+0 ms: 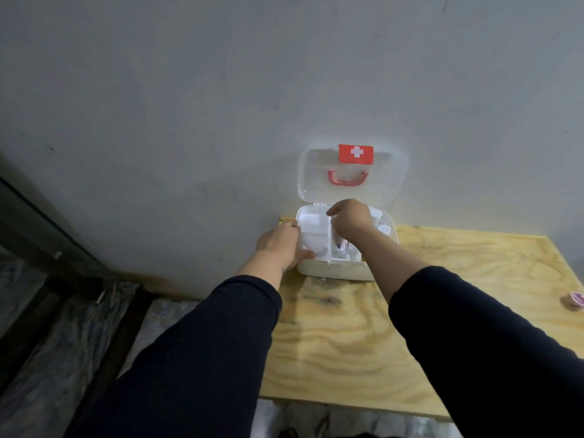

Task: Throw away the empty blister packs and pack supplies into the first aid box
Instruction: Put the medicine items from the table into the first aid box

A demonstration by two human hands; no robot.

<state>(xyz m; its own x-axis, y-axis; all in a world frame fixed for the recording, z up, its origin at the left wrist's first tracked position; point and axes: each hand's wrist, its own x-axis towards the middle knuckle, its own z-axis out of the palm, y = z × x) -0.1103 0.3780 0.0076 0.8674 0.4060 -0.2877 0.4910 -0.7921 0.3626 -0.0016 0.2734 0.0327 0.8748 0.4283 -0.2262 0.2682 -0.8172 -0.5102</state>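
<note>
Two arms in view, both in long dark navy, near-black sleeves (196, 352) of plain, smooth fabric w/ no logos, seams or prints showing. Cuffs end partway up the forearms, so wrists and lower forearms are bare. Left hand (279, 245) and right hand (349, 218) bare too: no gloves, rings or watch. A small dark mark sits on the left wrist, too small to make out.

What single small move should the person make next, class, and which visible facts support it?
Probably reach the right hand for the small pink item at the table's right edge: it alone lies outside the open first aid box, where both hands are.
</note>
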